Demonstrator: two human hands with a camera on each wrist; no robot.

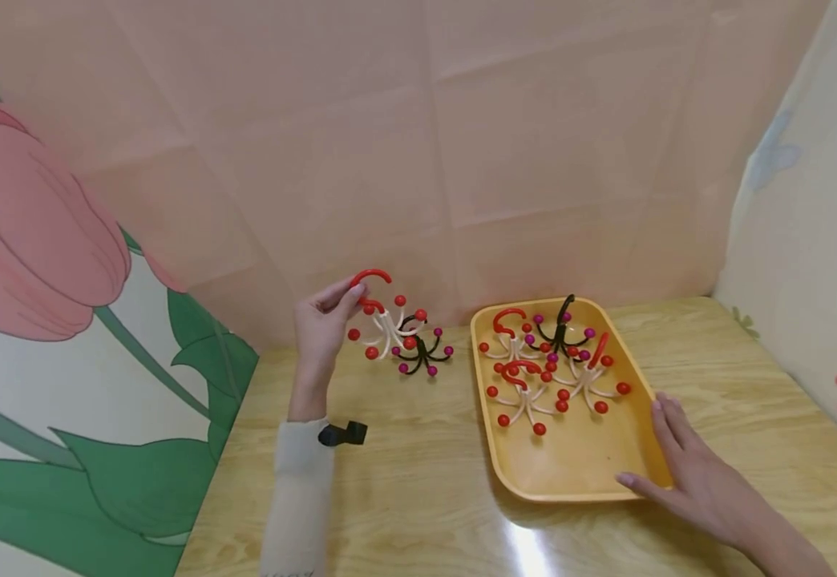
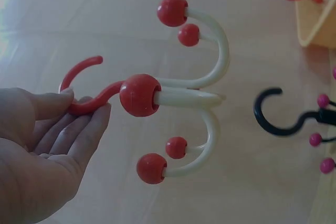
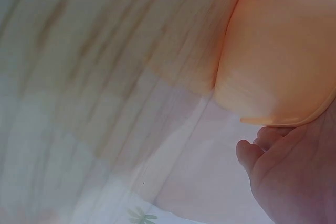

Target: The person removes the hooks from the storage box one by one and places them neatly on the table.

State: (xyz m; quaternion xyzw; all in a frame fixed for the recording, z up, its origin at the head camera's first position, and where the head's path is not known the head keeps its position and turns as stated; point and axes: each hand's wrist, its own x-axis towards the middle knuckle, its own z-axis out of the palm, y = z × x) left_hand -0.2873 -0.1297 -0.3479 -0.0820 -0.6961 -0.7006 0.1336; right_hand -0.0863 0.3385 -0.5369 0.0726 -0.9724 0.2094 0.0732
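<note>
My left hand (image 1: 320, 330) pinches the red hook end of a white rotating hook rack (image 2: 181, 97), whose curved arms end in red balls. It is held up off the table, the arms pointing away from the hand. Just behind it in the head view, a black hook rack (image 1: 422, 353) with magenta balls stands on the table. My right hand (image 1: 700, 479) rests against the right side of a yellow tray (image 1: 570, 473), fingers extended along the rim and thumb over the front corner. In the right wrist view, the fingers (image 3: 249, 153) touch the tray's outer wall.
Inside the tray's far half lie several white racks with red hooks (image 1: 523, 369) and a black rack (image 1: 561, 332). The wooden table (image 1: 404, 497) meets a pink cloth backdrop (image 1: 332, 160). Patterned panels (image 1: 808, 240) stand at both sides.
</note>
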